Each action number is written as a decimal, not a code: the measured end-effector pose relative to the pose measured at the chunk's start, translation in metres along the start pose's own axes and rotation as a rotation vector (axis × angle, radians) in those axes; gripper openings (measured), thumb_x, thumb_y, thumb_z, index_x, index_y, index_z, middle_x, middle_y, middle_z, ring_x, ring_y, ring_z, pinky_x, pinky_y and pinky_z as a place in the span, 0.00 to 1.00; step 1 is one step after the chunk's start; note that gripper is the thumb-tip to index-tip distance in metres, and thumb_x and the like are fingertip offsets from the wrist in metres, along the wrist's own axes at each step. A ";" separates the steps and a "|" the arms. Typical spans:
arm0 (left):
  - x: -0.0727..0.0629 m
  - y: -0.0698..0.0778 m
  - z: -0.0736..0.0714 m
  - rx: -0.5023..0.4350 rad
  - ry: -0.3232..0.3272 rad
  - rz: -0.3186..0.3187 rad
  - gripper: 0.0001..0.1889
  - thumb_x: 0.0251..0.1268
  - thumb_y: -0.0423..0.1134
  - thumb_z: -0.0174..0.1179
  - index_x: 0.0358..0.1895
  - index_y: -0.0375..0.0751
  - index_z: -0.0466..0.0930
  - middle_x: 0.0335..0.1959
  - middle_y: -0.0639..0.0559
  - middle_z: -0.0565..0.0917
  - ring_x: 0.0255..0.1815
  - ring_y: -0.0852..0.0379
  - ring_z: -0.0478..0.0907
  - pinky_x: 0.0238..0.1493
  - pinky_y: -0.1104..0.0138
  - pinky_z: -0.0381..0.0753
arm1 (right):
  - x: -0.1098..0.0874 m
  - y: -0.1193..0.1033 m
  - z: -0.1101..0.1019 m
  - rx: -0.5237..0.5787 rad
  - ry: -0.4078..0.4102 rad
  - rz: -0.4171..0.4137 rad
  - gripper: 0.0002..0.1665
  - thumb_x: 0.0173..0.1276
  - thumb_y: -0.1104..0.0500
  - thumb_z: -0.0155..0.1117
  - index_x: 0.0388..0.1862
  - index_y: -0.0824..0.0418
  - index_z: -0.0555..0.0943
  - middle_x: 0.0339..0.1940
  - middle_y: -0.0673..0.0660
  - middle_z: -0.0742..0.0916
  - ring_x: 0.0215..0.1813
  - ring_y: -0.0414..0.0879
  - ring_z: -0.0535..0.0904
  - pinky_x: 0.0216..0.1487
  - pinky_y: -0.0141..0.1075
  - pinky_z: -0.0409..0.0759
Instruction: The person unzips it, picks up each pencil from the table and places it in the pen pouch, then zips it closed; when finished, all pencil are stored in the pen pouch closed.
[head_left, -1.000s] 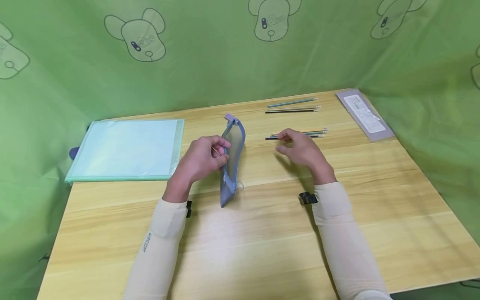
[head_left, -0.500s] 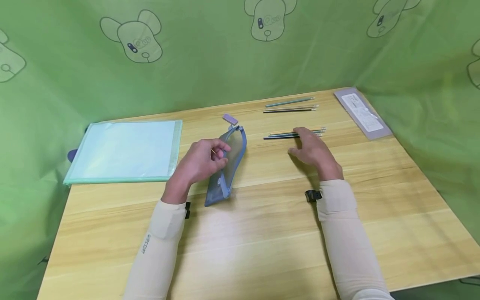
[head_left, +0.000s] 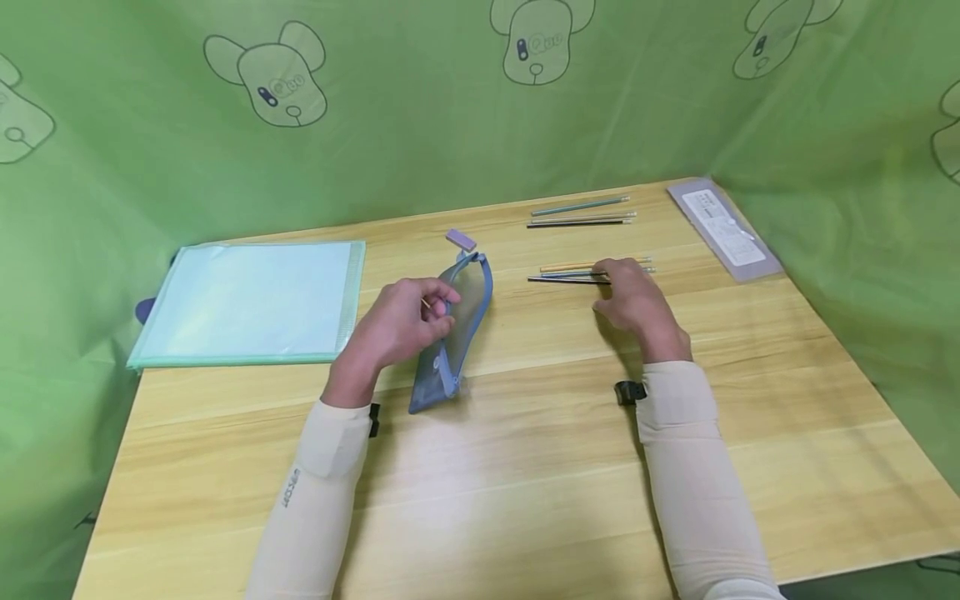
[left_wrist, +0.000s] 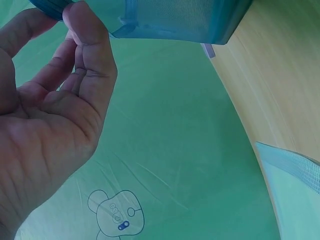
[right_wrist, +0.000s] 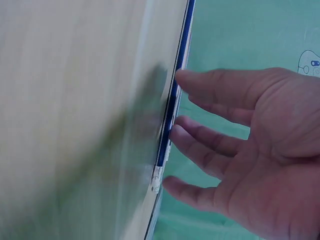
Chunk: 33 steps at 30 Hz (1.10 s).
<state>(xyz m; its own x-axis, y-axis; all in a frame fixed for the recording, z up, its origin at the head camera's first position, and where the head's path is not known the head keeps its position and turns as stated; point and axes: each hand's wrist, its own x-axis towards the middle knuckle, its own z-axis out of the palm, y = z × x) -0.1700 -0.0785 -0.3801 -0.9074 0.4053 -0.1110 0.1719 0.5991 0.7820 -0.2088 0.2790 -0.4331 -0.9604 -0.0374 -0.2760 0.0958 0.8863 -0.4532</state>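
My left hand (head_left: 405,321) pinches the rim of a blue mesh zip pouch (head_left: 431,383), which stands with its mouth spread apart. In the left wrist view, thumb and fingertip meet on the edge of that pouch (left_wrist: 170,20). Over a small group of pencils, my right hand (head_left: 636,302) reaches down with spread fingers. Its fingertips are right at a blue pencil (right_wrist: 172,100) in the right wrist view, the fingers fairly straight. An orange pencil (head_left: 566,267) and a black pencil (head_left: 562,280) lie alongside, their right parts partly covered by the hand.
Another group of pencils (head_left: 581,222) lies farther back. A purple eraser (head_left: 461,240) is just beyond the pouch. At left lies a pale green zip folder (head_left: 255,300); a grey-purple packet with a white label (head_left: 753,265) is at back right. Green curtains border the table.
My right hand has moved right along the near pencils and down to them. The left hand keeps its pinch; the pouch has tilted, its near end swinging left, and the eraser now shows apart from it.
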 end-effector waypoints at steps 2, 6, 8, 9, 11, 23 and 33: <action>0.000 0.000 0.000 0.001 -0.001 -0.001 0.14 0.71 0.30 0.66 0.58 0.40 0.87 0.41 0.49 0.84 0.41 0.52 0.81 0.42 0.66 0.81 | 0.000 0.001 0.000 -0.008 0.026 -0.022 0.36 0.71 0.71 0.63 0.78 0.68 0.71 0.76 0.75 0.72 0.76 0.72 0.68 0.80 0.68 0.68; 0.000 0.000 -0.001 -0.001 0.000 0.001 0.14 0.71 0.31 0.66 0.58 0.40 0.87 0.41 0.49 0.83 0.41 0.52 0.81 0.42 0.66 0.81 | 0.001 0.002 0.001 -0.027 0.034 -0.062 0.27 0.66 0.75 0.62 0.65 0.71 0.80 0.62 0.72 0.83 0.64 0.66 0.77 0.72 0.64 0.76; 0.000 0.000 -0.001 -0.004 0.000 0.001 0.14 0.71 0.30 0.66 0.58 0.39 0.87 0.41 0.49 0.83 0.41 0.52 0.81 0.42 0.66 0.81 | 0.001 0.001 0.001 -0.021 0.015 -0.059 0.24 0.66 0.76 0.62 0.62 0.70 0.82 0.60 0.71 0.85 0.62 0.64 0.78 0.70 0.62 0.78; 0.000 0.000 -0.001 -0.006 0.001 0.002 0.14 0.71 0.30 0.66 0.58 0.39 0.87 0.41 0.49 0.83 0.41 0.52 0.81 0.42 0.65 0.81 | 0.001 0.000 0.002 -0.020 0.002 -0.056 0.23 0.66 0.76 0.61 0.61 0.70 0.82 0.59 0.70 0.85 0.61 0.64 0.78 0.69 0.62 0.78; 0.000 0.000 -0.002 -0.007 0.001 0.002 0.14 0.71 0.30 0.66 0.57 0.39 0.87 0.41 0.48 0.83 0.41 0.51 0.81 0.43 0.65 0.82 | 0.001 -0.002 0.003 -0.011 -0.022 -0.050 0.22 0.67 0.75 0.61 0.59 0.68 0.81 0.58 0.69 0.84 0.60 0.63 0.78 0.67 0.60 0.79; 0.000 -0.001 -0.003 -0.013 0.004 0.001 0.15 0.71 0.29 0.66 0.58 0.38 0.87 0.41 0.48 0.84 0.40 0.52 0.81 0.43 0.65 0.82 | -0.003 -0.035 0.023 -0.002 -0.149 -0.184 0.15 0.70 0.73 0.61 0.54 0.64 0.81 0.46 0.60 0.85 0.48 0.54 0.78 0.51 0.45 0.79; 0.002 -0.003 -0.003 -0.023 0.008 0.002 0.14 0.70 0.29 0.65 0.57 0.37 0.86 0.40 0.47 0.84 0.39 0.54 0.80 0.41 0.68 0.82 | -0.006 -0.059 0.038 -0.018 -0.190 -0.275 0.15 0.70 0.73 0.65 0.54 0.65 0.79 0.38 0.56 0.81 0.41 0.50 0.76 0.46 0.42 0.78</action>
<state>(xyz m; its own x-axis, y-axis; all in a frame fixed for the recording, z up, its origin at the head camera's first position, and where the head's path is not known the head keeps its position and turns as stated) -0.1729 -0.0815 -0.3808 -0.9101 0.4009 -0.1047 0.1650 0.5825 0.7959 -0.1987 0.2096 -0.4365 -0.8834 -0.3605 -0.2994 -0.1669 0.8390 -0.5179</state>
